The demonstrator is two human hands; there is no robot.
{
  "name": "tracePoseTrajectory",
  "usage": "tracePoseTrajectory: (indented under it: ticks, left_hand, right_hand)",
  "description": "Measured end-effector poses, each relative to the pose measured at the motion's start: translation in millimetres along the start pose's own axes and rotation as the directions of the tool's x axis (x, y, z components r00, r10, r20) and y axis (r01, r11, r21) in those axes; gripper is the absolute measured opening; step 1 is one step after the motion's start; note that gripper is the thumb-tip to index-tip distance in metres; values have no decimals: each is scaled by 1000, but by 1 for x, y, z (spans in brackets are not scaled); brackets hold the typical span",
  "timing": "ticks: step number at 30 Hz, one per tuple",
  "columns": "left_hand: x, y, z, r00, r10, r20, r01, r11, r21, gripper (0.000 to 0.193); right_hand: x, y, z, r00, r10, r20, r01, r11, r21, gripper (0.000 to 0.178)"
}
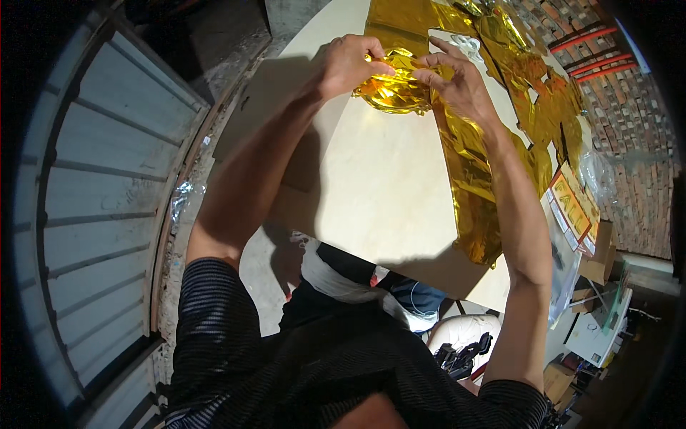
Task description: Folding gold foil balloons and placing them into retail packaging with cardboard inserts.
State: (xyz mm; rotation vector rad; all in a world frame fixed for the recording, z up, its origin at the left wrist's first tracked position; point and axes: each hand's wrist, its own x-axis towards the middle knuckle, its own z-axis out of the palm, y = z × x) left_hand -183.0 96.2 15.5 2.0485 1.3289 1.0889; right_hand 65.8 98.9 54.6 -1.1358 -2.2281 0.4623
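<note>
A crinkled, shiny gold foil piece (394, 91) with a rounded lower edge is held up over the far part of the pale table. My left hand (349, 66) pinches its upper left edge between thumb and fingers. At the upper right edge, my right hand (456, 80) grips the foil with thumb and fingertips, one finger stretched out above. Whether the piece is a balloon or some other foil shape, I cannot tell. A long strip of gold foil (468, 171) runs down the table beneath my right forearm.
The pale board table (386, 179) lies before me. More crumpled gold foil (550, 100) spreads over its far right, near a clear plastic bag (597, 171) and a printed package (572, 204). A brick wall (636, 129) stands right, a panelled metal door (107, 200) left.
</note>
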Motion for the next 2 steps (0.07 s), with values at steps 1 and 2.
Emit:
tracePoseTrajectory:
  ticks: [1, 2]
  left_hand:
    - [0, 0, 0, 1000, 6, -2, -5, 1000, 5, 33]
    - [0, 0, -1, 1000, 5, -3, -5, 1000, 7, 33]
  right_hand:
    - [1, 2, -2, 999, -11, 47, 13, 1000, -27, 39]
    - [1, 2, -1, 999, -12, 47, 14, 1000, -25, 39]
